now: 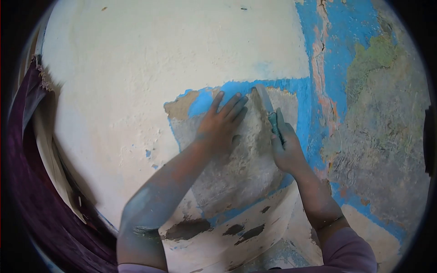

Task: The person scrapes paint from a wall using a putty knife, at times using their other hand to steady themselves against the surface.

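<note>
My right hand (290, 150) grips the green handle of a scraper (273, 122). Its pale flat blade (264, 97) points up and left, against the wall near the upper edge of a bare grey patch (218, 177). Just left of the blade, my left hand (223, 125) lies against the patch with its fingers stretched out and the thumb hidden. A ragged band of blue paint (243, 85) runs along the top of the patch, above both hands. Rough, lighter plaster (255, 132) shows between my two hands.
Cream paint (136, 54) covers the wall to the left. A dark purple curtain (27, 182) hangs at the far left. On the right, a cracked pinkish strip (320, 59) runs down beside more blue paint and rough grey plaster (378, 145). Dark chipped spots (187, 229) mark the lower wall.
</note>
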Demonstrator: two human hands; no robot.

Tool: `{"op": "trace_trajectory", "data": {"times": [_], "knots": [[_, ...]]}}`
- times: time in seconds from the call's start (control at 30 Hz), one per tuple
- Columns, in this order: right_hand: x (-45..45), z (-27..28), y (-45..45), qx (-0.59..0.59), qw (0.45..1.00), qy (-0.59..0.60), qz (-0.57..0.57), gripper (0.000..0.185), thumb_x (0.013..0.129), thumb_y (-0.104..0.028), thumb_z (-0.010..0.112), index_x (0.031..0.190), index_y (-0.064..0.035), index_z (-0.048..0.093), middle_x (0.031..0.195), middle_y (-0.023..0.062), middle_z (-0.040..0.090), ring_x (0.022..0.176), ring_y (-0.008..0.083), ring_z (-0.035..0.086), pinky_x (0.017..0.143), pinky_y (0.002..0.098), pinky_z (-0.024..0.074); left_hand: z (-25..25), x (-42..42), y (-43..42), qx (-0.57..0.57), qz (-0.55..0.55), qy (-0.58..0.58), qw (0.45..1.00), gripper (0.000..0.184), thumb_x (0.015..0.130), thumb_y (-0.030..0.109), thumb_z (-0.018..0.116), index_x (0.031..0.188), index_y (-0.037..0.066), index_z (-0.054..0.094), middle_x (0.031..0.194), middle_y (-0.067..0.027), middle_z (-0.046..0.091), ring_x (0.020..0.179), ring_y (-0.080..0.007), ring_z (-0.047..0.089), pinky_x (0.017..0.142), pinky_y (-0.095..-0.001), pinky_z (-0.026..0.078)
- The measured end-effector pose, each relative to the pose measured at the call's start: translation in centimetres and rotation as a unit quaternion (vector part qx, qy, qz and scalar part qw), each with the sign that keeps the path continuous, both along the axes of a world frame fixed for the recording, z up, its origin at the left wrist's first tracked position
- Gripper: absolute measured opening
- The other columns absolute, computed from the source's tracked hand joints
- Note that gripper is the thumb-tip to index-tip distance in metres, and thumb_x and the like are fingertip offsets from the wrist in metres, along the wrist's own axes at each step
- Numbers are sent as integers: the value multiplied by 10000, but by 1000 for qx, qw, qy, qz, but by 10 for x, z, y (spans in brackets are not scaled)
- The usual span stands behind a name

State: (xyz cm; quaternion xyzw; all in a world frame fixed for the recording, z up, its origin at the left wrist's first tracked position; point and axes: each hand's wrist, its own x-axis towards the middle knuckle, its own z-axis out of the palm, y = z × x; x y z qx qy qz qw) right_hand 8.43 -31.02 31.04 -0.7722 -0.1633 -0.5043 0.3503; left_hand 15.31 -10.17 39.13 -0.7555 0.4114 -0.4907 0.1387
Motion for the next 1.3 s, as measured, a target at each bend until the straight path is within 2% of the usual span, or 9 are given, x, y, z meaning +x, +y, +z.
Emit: {"op": "trace_trajectory", "data": {"times": [0.03, 0.07, 0.13, 0.23, 0.37, 0.67, 0.87, 1.03, 1.3], "knots": [[-1, 8, -1, -26, 999, 15, -36, 615, 961, -92, 516, 1554, -52, 359, 1150, 242, 591, 870, 367, 675, 791, 425, 549, 12, -1, -3, 49, 32, -5, 998, 816, 782, 421, 701, 1488, 87, 464, 1620, -101, 326, 1538, -263, 201, 1266, -536, 85], [0, 12, -2, -26, 999, 9, -35, 615, 961, -92, 516, 1554, -52, 359, 1150, 242, 591, 870, 367, 675, 791, 425, 549, 22, -2, -7, 99, 63, -10, 993, 836, 782, 417, 702, 1508, 91, 446, 1623, -108, 330, 1542, -244, 199, 1273, -523, 66], [4, 20, -6, -101, 991, 33, -84, 622, 937, -116, 537, 1539, -68, 388, 1118, 238, 600, 886, 417, 671, 773, 454, 560, 32, 4, -14, 100, 52, -31, 993, 800, 783, 400, 705, 1483, 88, 476, 1603, -114, 361, 1532, -248, 226, 1272, -519, 84], [9, 32, -13, -113, 983, 33, -139, 617, 923, -149, 557, 1522, -97, 420, 1069, 231, 616, 832, 423, 676, 731, 495, 567, 30, 5, -17, 71, 32, -50, 996, 737, 769, 364, 717, 1424, 77, 538, 1567, -116, 418, 1509, -257, 283, 1268, -520, 124], [12, 38, -21, -136, 977, 29, -164, 607, 911, -177, 574, 1504, -131, 452, 999, 211, 629, 766, 411, 681, 698, 498, 572, 27, 12, -19, -3, -16, -53, 998, 670, 719, 310, 742, 1328, 61, 617, 1520, -96, 485, 1473, -269, 355, 1253, -530, 193], [-6, 43, -20, -154, 968, 80, -182, 594, 883, -134, 600, 1468, -148, 499, 947, 200, 634, 680, 382, 681, 608, 481, 564, 23, 10, -20, -29, -22, -49, 998, 681, 727, 334, 742, 1336, 58, 615, 1466, -87, 544, 1464, -277, 371, 1245, -540, 207], [4, 30, -11, -169, 959, 40, -223, 572, 896, -142, 608, 1458, -134, 503, 917, 195, 637, 673, 361, 686, 587, 467, 564, 14, 7, -18, -24, -5, -55, 998, 644, 787, 357, 708, 1352, 65, 608, 1512, -103, 490, 1479, -285, 344, 1243, -557, 197], [22, 29, -17, -144, 971, -22, -190, 558, 912, -171, 608, 1458, -132, 501, 957, 214, 645, 655, 378, 687, 577, 474, 570, 10, 5, -18, -15, 14, -52, 998, 647, 803, 384, 682, 1365, 74, 602, 1529, -107, 468, 1482, -288, 337, 1243, -562, 187], [17, 27, -16, -145, 972, 20, -183, 549, 938, -200, 586, 1475, -138, 489, 939, 209, 652, 645, 383, 681, 573, 476, 563, 6, 5, -16, -23, 3, -58, 998, 643, 797, 379, 680, 1363, 84, 604, 1527, -103, 471, 1476, -295, 346, 1239, -568, 180]]}}
